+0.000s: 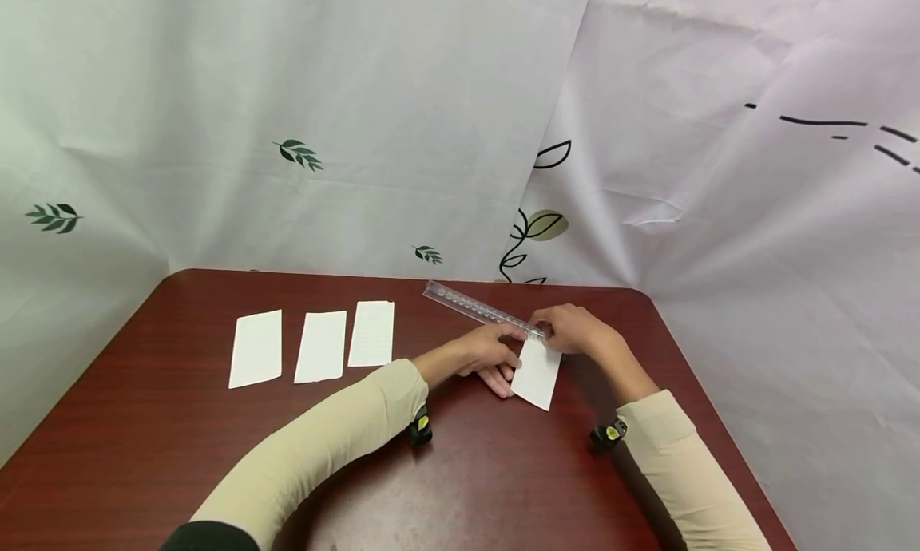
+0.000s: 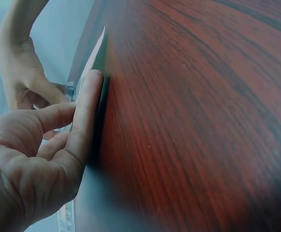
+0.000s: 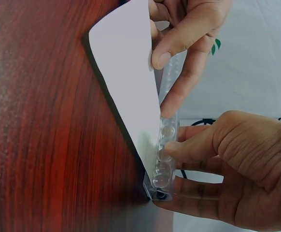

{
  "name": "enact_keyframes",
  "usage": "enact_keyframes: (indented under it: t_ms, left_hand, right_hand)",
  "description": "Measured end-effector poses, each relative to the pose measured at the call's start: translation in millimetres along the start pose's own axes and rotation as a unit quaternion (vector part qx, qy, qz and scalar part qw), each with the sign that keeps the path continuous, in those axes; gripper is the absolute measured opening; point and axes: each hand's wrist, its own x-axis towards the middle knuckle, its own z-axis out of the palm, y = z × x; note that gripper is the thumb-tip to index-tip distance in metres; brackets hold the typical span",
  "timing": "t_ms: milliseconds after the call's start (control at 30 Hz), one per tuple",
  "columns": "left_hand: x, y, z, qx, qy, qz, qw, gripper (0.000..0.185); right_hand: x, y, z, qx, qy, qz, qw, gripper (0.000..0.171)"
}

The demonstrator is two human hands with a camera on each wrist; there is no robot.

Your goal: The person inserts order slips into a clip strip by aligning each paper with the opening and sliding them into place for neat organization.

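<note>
My left hand (image 1: 485,350) pinches the left side of a small white paper card (image 1: 536,373), thumb on top and other fingers underneath. Its index finger reaches to a long clear plastic strip (image 1: 467,303) with a row of round domes. The near end of that strip lies along the card's far edge. At this end my right hand (image 1: 573,328) grips the strip, its thumb on the domes and its fingers below, as the right wrist view shows. The card (image 3: 126,63) is tilted up off the table in that view.
Three more white paper cards, a left one (image 1: 256,349), a middle one (image 1: 321,346) and a right one (image 1: 372,334), lie in a row on the left of the reddish-brown table (image 1: 460,487). A white curtain (image 1: 359,96) with leaf prints hangs behind the table.
</note>
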Motion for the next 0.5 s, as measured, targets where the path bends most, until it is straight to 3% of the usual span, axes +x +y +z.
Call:
enact_keyframes:
  t_ms: [233, 500]
  left_hand:
    - [-6.1, -2.7, -8.1, 0.001, 0.012, -0.001, 0.9999, 0.065]
    - [-27.1, -6.6, -34.4, 0.022, 0.033, 0.004, 0.9992, 0.062]
  right_hand:
    - [32.1, 61.0, 48.9, -0.007, 0.043, -0.029, 0.999, 0.043]
    - [24.9, 54.0, 38.7, -0.001, 0.038, -0.049, 0.998, 0.041]
